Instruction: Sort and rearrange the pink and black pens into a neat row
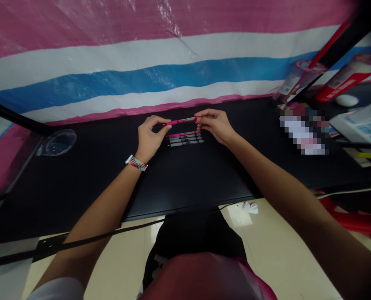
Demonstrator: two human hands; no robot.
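Both arms reach forward, bare forearms converging. The left hand (149, 137) and the right hand (215, 125) face each other, fingertips pinched closed, wrists level, apart.

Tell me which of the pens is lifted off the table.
The pink pen, held level between the left hand and right hand. The other pens lie in a row on the black table.

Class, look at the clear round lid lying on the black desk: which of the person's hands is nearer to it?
Left. The left hand pinches the pink pen on the side toward the lid; the right hand holds the pen's far end, farther away.
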